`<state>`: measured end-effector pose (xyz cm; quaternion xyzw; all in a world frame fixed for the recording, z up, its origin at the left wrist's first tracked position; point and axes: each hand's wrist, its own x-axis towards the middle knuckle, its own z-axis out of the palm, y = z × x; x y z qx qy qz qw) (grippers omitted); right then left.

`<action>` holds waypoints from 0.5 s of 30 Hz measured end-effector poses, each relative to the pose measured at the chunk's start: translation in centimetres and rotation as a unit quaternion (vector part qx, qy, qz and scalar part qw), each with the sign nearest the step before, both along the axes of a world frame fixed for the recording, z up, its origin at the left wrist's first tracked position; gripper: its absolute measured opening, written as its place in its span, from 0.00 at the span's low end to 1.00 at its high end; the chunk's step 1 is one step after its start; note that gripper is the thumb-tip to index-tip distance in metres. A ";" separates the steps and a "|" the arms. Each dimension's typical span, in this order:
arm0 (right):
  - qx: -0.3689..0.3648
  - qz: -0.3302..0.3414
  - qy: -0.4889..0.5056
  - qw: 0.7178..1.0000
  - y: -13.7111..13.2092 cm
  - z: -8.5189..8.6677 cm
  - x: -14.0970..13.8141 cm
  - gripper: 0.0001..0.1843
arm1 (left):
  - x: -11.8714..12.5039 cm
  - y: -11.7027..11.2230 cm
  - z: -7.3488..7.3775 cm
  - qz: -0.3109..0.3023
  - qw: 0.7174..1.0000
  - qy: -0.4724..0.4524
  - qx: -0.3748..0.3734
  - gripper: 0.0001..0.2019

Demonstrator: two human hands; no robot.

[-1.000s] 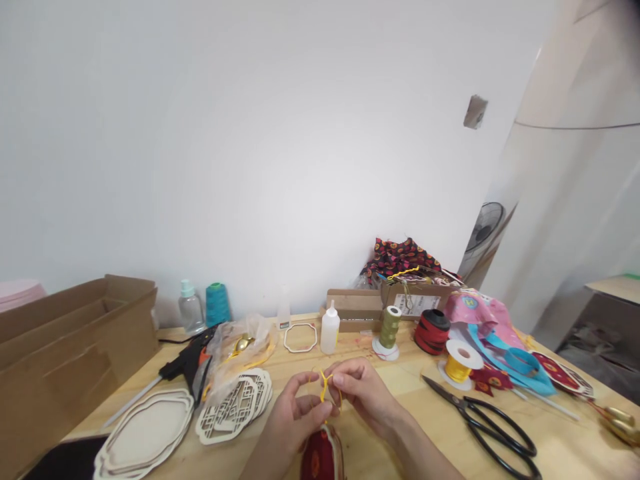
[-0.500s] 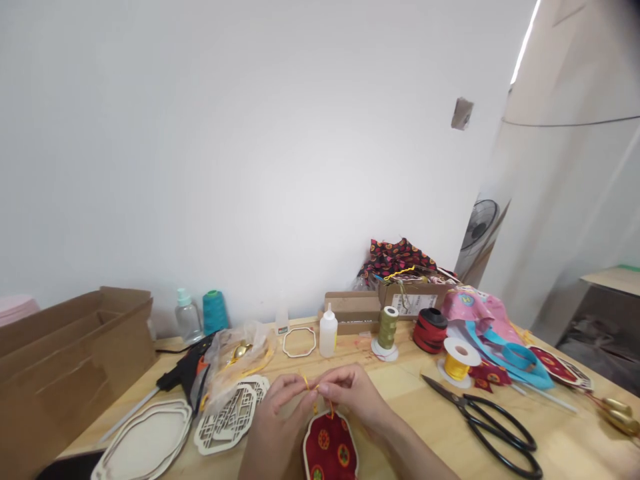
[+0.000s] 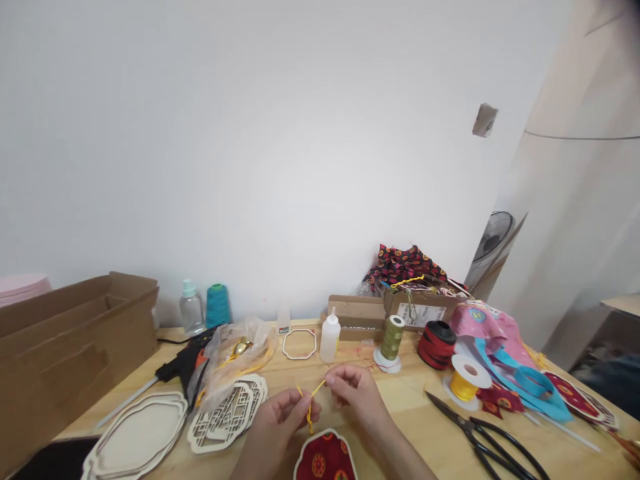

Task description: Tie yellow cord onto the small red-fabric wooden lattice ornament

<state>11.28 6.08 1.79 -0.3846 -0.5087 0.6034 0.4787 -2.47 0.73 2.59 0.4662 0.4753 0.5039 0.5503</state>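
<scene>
Both of my hands pinch a thin yellow cord (image 3: 317, 389) above the table. My left hand (image 3: 285, 415) is closed on its lower part, with a short end poking up past the thumb. My right hand (image 3: 354, 390) grips another stretch of it between thumb and forefinger, drawing it up and to the right. A knotted bit of cord hangs down below the left fingertips. Just under it lies a plaque (image 3: 327, 459) covered in dark red patterned fabric with a pale scalloped rim, its lower part cut off by the picture edge.
Black scissors (image 3: 473, 423) and a yellow cord spool (image 3: 465, 381) lie to the right. Pale wooden frames (image 3: 137, 433), cut-out lattice panels (image 3: 220, 423) and a black glue gun (image 3: 180, 367) are on the left. A white squeeze bottle (image 3: 329, 339) stands ahead; a cardboard box (image 3: 75, 340) stands far left.
My right hand has moved away from the left, pulling the cord taut between them. The view has shifted slightly, and the red plaque sits lower in the picture.
</scene>
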 end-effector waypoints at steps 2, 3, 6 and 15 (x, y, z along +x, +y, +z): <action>0.002 -0.044 0.013 0.999 0.1 0.0 0.2 0.17 | 0.0 0.0 0.1 0.005 1.000 0.003 0.000 0.12; 0.005 -0.071 0.022 0.997 0.2 0.1 0.3 0.17 | -0.1 0.1 0.1 0.006 1.000 0.006 0.002 0.12; 0.023 -0.128 0.033 0.991 0.3 0.5 0.7 0.18 | 0.0 0.1 0.1 0.009 1.000 0.018 0.012 0.12; 0.167 -0.102 -0.115 0.974 -0.5 0.8 0.2 0.21 | 0.2 0.0 0.0 0.026 0.999 0.018 0.024 0.13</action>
